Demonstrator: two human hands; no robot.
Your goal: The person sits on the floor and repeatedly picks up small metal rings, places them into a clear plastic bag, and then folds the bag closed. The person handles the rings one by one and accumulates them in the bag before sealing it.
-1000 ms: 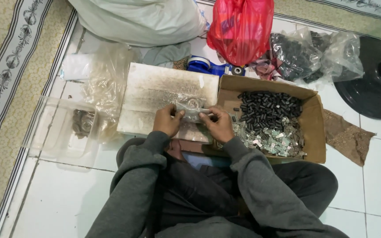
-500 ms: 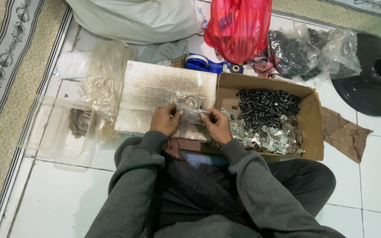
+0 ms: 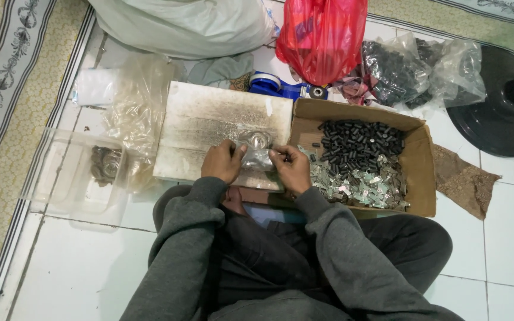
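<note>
Little has shifted: left hand (image 3: 222, 161) and right hand (image 3: 291, 168) still pinch the small clear bag (image 3: 256, 152) between them over the board (image 3: 221, 128), likely mid-sealing; a firm, even press seems needed next.

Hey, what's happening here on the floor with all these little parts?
A person sits on the tiled floor, holding a small clear plastic bag between the left hand and right hand, over a worn whitish board. Beside the right hand, an open cardboard box holds small black cylinders and flat silvery metal pieces. A clear plastic tub sits to the left, and a red plastic bag lies beyond the box.
</note>
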